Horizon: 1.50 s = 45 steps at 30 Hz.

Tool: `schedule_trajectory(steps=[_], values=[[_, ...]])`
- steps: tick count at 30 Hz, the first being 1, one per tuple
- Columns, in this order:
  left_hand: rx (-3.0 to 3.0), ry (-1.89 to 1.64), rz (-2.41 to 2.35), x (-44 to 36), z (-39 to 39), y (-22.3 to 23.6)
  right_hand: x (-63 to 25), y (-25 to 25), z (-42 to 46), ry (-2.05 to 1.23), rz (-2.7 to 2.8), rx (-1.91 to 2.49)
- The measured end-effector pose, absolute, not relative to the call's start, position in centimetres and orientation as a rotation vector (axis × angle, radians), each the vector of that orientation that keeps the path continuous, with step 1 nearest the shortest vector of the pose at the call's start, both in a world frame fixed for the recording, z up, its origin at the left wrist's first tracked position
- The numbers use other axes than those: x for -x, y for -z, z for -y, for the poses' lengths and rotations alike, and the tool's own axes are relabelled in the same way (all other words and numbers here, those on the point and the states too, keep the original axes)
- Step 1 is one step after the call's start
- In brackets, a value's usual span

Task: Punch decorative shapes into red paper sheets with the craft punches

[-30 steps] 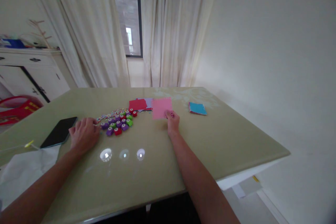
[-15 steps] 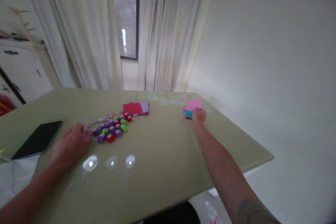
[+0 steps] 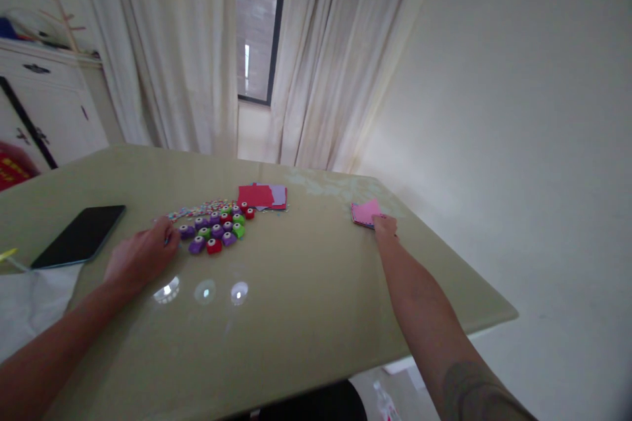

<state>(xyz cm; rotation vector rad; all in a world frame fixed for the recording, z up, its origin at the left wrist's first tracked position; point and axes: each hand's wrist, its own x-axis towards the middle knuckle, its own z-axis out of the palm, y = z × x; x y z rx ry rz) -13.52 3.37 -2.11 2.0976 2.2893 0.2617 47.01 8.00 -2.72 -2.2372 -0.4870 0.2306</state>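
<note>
Pink paper (image 3: 367, 211) is near the right table edge (image 3: 444, 250).

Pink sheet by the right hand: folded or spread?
Spread: the pink sheet shows one flat face over the paper stack, no fold visible; the right hand is at its corner.

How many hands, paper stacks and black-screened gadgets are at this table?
Hands, left hand and right hand: 2
Paper stacks, pink-topped stack and red-and-lavender stack: 2
Black-screened gadget: 1
Total: 5
</note>
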Motion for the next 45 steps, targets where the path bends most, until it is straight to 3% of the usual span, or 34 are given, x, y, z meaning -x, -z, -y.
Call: schedule_trajectory(steps=[12,19,23,32,37,45], values=[[-2.121,-0.231,-2.238,13.4,-3.3,2.1,-45.8,2.0,-7.3,-0.125,0.428,2.345],[-2.142,-0.29,-2.2,13.2,-3.0,1.8,-42.9,1.3,-6.8,0.217,0.559,2.382],[-2.155,-0.29,-2.205,12.9,-2.6,1.4,-39.0,1.0,-8.2,0.424,1.027,2.336],[-2.172,-0.232,-2.235,12.7,-2.6,1.4,-23.9,1.4,-14.2,0.332,2.336,1.874],[-2.159,-0.241,-2.257,13.2,-3.2,2.0,-18.4,1.3,-16.4,0.347,2.638,1.569],[-2.154,-0.292,-2.278,13.1,-3.0,1.8,-16.9,1.9,-18.3,0.336,2.874,1.556]])
